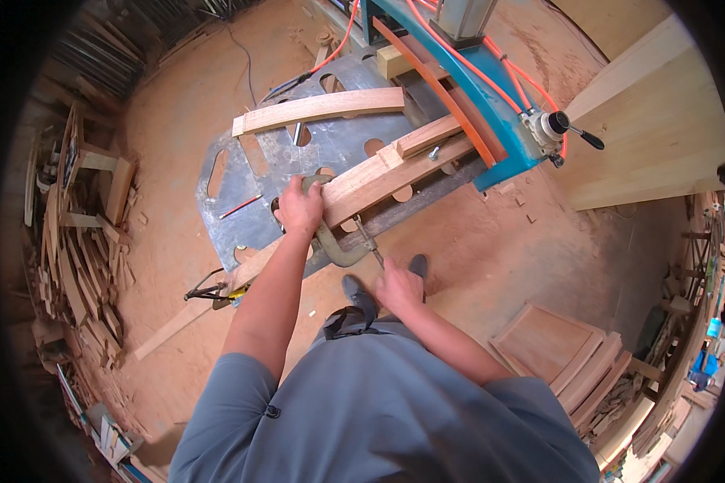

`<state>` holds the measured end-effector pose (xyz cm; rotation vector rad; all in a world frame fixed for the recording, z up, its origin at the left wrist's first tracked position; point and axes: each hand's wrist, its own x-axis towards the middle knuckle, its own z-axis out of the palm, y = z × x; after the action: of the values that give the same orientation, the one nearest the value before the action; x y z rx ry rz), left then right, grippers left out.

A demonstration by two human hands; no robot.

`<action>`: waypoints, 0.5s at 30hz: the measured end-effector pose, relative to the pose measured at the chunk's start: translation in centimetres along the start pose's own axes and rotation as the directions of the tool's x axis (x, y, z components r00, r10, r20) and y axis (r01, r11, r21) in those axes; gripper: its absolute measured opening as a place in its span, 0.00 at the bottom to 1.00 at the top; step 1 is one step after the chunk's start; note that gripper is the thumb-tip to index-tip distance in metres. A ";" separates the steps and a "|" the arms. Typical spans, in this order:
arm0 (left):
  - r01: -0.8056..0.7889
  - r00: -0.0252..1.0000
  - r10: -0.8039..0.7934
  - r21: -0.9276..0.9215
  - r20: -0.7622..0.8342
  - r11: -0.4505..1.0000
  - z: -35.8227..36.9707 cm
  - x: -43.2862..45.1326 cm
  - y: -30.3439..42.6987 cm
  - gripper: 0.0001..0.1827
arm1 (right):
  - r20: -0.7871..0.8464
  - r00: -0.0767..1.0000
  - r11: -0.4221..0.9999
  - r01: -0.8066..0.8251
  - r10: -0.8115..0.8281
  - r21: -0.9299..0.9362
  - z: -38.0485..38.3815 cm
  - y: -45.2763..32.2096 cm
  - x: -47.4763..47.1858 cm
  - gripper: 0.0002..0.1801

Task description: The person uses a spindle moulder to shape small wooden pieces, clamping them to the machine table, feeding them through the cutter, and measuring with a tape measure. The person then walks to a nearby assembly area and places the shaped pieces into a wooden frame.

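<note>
A metal C-clamp [338, 249] spans the wooden boards along the near edge of a grey metal table [362, 130]. My left hand [302, 208] grips the clamp's far end beside the end of a wooden piece [362, 188]. With my right hand [400, 287] I hold the handle end of the clamp's screw [377, 249], on the near side of the boards. A notched joint shows farther along the wood, with a bolt [434, 153] close by. Behind these lies a curved wooden piece [320, 111].
A teal machine frame [495, 96] with orange hoses and a lever valve [550, 127] stands over the table's right end. A red pencil [240, 206] lies on the table. A hacksaw-like tool [208, 291] sits at the left end. Panels [547, 341] are stacked at lower right.
</note>
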<state>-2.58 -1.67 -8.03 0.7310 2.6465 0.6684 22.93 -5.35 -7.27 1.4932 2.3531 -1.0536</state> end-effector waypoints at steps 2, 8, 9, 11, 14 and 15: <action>0.007 1.000 -0.007 0.003 0.007 1.000 0.2 0.1 -0.1 0.22 | -0.013 1.000 1.000 -0.012 0.012 -0.005 0.2 0.1 0.3 0.17; 0.010 1.000 -0.010 -0.013 0.000 1.000 0.6 0.5 -0.6 0.22 | -0.044 0.998 0.995 -0.046 0.050 0.083 1.4 0.7 1.1 0.10; 0.006 1.000 -0.006 -0.014 -0.011 1.000 0.9 0.6 -0.8 0.22 | -0.029 0.997 0.989 -0.063 0.068 0.131 1.4 0.7 1.2 0.10; -0.002 1.000 0.002 -0.014 -0.027 1.000 1.1 0.8 -1.2 0.22 | 0.012 0.996 0.978 -0.089 0.088 0.190 1.2 0.6 1.4 0.09; -0.020 0.999 0.020 -0.018 -0.048 1.000 1.2 0.8 -1.1 0.22 | 0.078 0.990 0.960 -0.130 0.114 0.249 1.1 1.0 2.0 0.07; -0.023 0.998 0.021 -0.026 -0.055 0.999 1.3 0.8 -1.2 0.22 | 0.103 0.989 0.952 -0.128 0.103 0.277 1.0 1.1 2.0 0.07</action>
<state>-3.16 -1.70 -9.90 0.7455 2.6774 0.7378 22.64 -4.19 -9.47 1.6162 2.0956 -1.4424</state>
